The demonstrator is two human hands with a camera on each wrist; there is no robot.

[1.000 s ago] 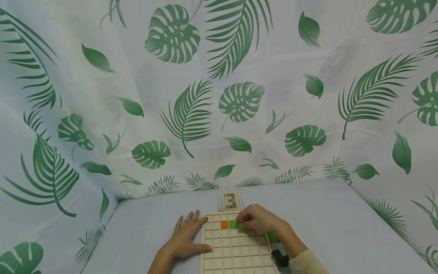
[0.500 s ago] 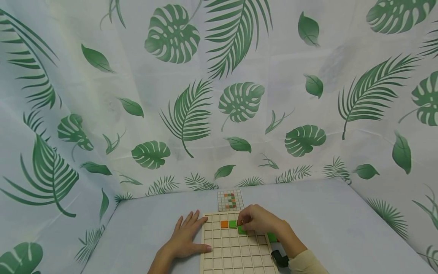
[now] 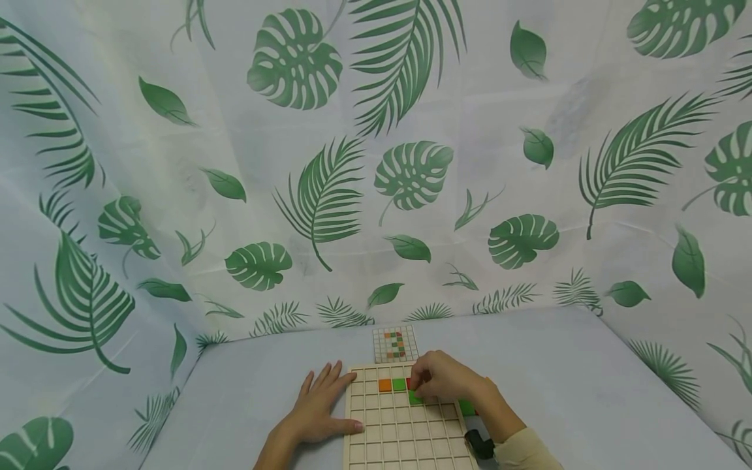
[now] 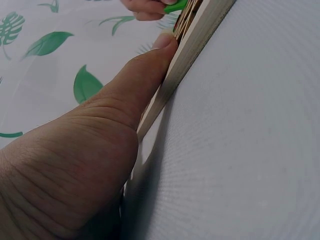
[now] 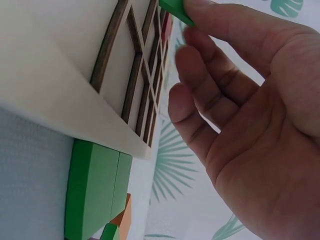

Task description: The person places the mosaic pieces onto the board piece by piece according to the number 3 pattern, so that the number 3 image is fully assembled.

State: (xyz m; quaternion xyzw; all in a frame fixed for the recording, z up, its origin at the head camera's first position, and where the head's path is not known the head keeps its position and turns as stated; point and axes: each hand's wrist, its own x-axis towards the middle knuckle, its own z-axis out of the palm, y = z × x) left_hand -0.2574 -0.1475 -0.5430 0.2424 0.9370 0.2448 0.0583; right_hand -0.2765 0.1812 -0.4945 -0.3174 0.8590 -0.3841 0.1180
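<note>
A wooden grid board (image 3: 382, 450) lies in front of me. In one of its upper rows sit an orange tile (image 3: 384, 385), a green tile and a red tile (image 3: 408, 384), the red one partly covered by fingers. My right hand (image 3: 449, 378) pinches another green tile (image 3: 415, 397) by its edge, just below the red one; in the right wrist view this held green tile (image 5: 175, 9) looks tilted over the grid. At the board's left side my left hand (image 3: 317, 410) lies spread, thumb and index finger touching the frame.
A small pattern card (image 3: 384, 352) with coloured squares lies behind the board. Green blocks (image 5: 100, 185) and an orange block (image 5: 125, 215) sit along the board's right side, partly under my forearm. A leaf-printed curtain (image 3: 364, 196) encloses the table.
My right hand has shifted slightly right and the pinched green tile slightly toward me, exposing part of the red tile. The left hand stays where it was.
</note>
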